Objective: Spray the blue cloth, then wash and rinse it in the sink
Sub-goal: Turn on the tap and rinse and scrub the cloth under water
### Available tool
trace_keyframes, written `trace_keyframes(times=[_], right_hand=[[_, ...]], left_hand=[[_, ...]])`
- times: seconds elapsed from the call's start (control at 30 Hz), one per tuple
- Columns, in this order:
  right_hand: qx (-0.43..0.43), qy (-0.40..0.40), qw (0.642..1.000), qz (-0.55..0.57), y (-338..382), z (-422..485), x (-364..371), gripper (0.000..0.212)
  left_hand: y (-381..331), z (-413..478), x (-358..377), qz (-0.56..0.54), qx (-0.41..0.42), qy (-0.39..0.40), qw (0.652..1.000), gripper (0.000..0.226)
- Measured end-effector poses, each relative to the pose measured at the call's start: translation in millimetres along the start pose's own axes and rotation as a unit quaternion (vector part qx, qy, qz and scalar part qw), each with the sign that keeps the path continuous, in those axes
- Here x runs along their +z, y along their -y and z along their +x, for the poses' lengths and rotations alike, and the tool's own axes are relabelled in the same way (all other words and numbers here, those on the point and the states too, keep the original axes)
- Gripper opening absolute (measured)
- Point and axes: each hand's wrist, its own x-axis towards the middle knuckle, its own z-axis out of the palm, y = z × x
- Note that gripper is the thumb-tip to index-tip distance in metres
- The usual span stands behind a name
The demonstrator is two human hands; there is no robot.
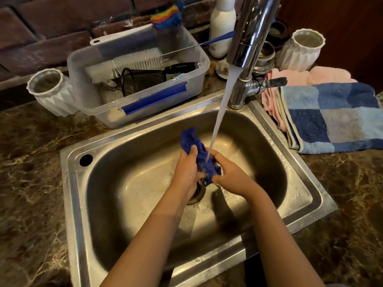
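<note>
We note left hand [185, 170] and right hand [230, 176] both gripping blue cloth [196, 148] under tap stream [221, 108], above sink [128, 162] drain.

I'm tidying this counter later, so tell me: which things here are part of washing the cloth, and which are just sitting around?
In use:
- blue cloth, gripped by the left hand and the right hand
- tap, running onto the cloth
- sink

Just lying about:
- plastic tub of brushes
- two white vases
- white bottle
- checked towel
- pink cloth
</note>
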Motion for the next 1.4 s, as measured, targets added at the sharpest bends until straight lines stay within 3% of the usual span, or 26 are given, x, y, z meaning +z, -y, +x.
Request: trace_keyframes(times=[0.1, 0.2, 0.3, 0.4, 0.5, 0.6, 0.67, 0.77, 0.9, 0.97, 1.03, 1.13, 1.2, 1.3, 1.4], right_hand=[[-0.005, -0.015, 0.999, -0.031, -5, 5, -1, 0.072], [-0.017, -0.065, 0.997, -0.028, -1, 8, -1, 0.048], [-0.01, -0.138, 0.988, -0.067, -2, 8, -2, 0.03], [-0.003, -0.213, 0.976, 0.053, 3, 4, -3, 0.028], [-0.022, -0.185, 0.968, 0.168, 16, 1, 0, 0.039], [-0.044, -0.129, 0.961, 0.24, 27, 3, 3, 0.052], [-0.061, -0.063, 0.957, 0.278, 30, 2, 2, 0.055], [-0.047, -0.005, 0.938, 0.343, 28, -1, 7, 0.043], [0.027, -0.133, 0.972, 0.19, 25, 3, 8, 0.029], [0.001, -0.125, 0.985, 0.117, 26, -2, 11, 0.023], [-0.025, -0.125, 0.991, 0.029, 27, -5, 23, 0.029], [0.024, -0.199, 0.974, -0.104, 26, 5, 43, 0.045], [0.056, -0.26, 0.957, -0.119, 28, 14, 45, 0.038], [0.059, -0.292, 0.946, -0.124, 28, 22, 42, 0.03], [0.069, -0.304, 0.939, -0.147, 23, 30, 40, 0.042]], left_hand=[[-7, -6, 2, -0.063, -0.005, 0.03, 0.998, 0.027], [-14, -8, -4, -0.081, -0.025, 0.035, 0.996, 0.029], [-13, -9, -15, -0.026, -0.042, -0.022, 0.999, 0.022], [-5, -7, -29, -0.042, -0.093, -0.082, 0.991, 0.007], [6, -4, -38, -0.106, -0.184, -0.069, 0.975, 0.005], [11, -1, -37, -0.198, -0.241, -0.024, 0.95, 0.04], [8, -1, -32, -0.241, -0.253, 0.028, 0.937, 0.06], [-1, 1, -23, -0.2, -0.218, 0.021, 0.955, 0.053], [-8, 3, -12, -0.124, -0.193, -0.007, 0.973, 0.037], [-6, 9, -7, -0.095, -0.164, -0.03, 0.981, 0.034], [-3, 14, -2, -0.086, -0.132, -0.058, 0.986, 0.046], [2, 17, 2, -0.032, -0.089, -0.072, 0.993, 0.038], [6, 14, 5, -0.014, -0.071, -0.052, 0.996, 0.028], [13, 12, 4, 0.022, -0.051, -0.052, 0.997, 0.045], [14, 14, 2, 0.05, -0.048, -0.08, 0.994, 0.038]])
